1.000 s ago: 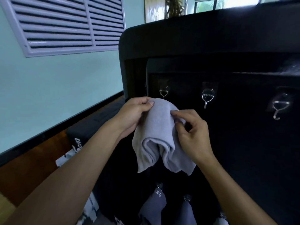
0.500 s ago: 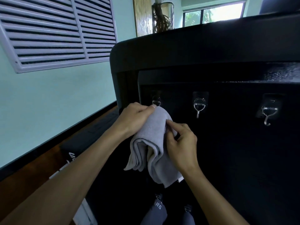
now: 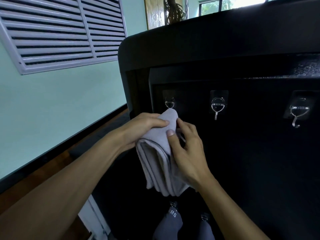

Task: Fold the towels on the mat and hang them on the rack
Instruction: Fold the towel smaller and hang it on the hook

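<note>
Obs., head view. Largest first: black rack panel [image 3: 242, 153] fills the right half of the frame, standing upright before the person. Pale wall with a louvred vent [image 3: 57, 32] at 10 o'clock.

Three metal hooks sit in a row across the panel: left hook [image 3: 169, 103], middle hook [image 3: 217, 107], right hook [image 3: 298, 113]. All three bare.

Grey towel [image 3: 159, 163], folded into several layers, hangs with its long axis vertical; loose ends point to 6 o'clock, bunched top points to 12. Its top edge sits just below the left hook, close under it. Contact between cloth and hook cannot be confirmed.

Left hand [image 3: 143, 125] comes in from 8 o'clock, fingers curled over the towel's upper fold, gripping it. Right hand [image 3: 187, 148] comes in from 5 o'clock; its thumb [image 3: 170, 134] presses the front of the cloth, other fingers curled behind the towel's right edge, so it pinches the towel too.

Key relation: the left hook lies at 12 o'clock from both grips, directly above the towel's top. Left hand is the nearer one to the hook.

Judgement: hanging step in hand. The top fold likely needs raising and pushing toward the panel to catch the hook tip, which is hidden behind the cloth. Thick layers may resist.

Dark grey cloth [image 3: 170, 224] at 6 o'clock, low on the panel.
</note>
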Action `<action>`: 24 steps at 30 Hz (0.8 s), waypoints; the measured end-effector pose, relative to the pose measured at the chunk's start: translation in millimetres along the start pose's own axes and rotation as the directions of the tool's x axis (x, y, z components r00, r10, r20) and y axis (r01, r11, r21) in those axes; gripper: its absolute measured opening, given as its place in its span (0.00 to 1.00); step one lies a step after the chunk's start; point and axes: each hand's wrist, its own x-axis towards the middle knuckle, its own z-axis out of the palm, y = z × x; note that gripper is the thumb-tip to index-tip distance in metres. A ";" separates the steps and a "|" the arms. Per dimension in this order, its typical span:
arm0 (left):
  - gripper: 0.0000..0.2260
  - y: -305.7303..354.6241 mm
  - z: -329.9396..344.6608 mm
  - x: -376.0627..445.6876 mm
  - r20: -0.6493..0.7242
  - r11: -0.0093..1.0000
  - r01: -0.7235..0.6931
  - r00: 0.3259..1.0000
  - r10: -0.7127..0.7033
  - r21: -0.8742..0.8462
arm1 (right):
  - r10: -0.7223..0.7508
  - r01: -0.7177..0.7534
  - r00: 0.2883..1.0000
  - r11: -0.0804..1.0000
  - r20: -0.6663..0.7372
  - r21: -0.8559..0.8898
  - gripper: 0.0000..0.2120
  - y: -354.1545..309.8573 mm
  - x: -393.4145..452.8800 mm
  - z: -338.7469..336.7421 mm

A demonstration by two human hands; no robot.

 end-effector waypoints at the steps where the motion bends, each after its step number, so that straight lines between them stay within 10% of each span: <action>1: 0.12 -2.4 -0.1 1.0 0.015 1.000 -0.004 1.000 0.005 -0.013 | 0.036 -0.036 0.999 0.999 0.010 0.028 0.31 -0.3 0.2 2.5; 15: 0.12 6.4 -6.0 0.3 -0.016 0.914 -0.060 0.997 0.073 0.402 | 0.082 -0.081 0.996 0.992 0.015 -0.094 0.35 -2.6 -0.5 7.1; 24: 0.14 11.5 -11.4 -71.8 -0.153 0.621 -0.169 0.890 0.430 0.765 | -0.191 0.209 0.978 0.888 0.086 -0.409 0.25 -38.6 -13.1 -26.3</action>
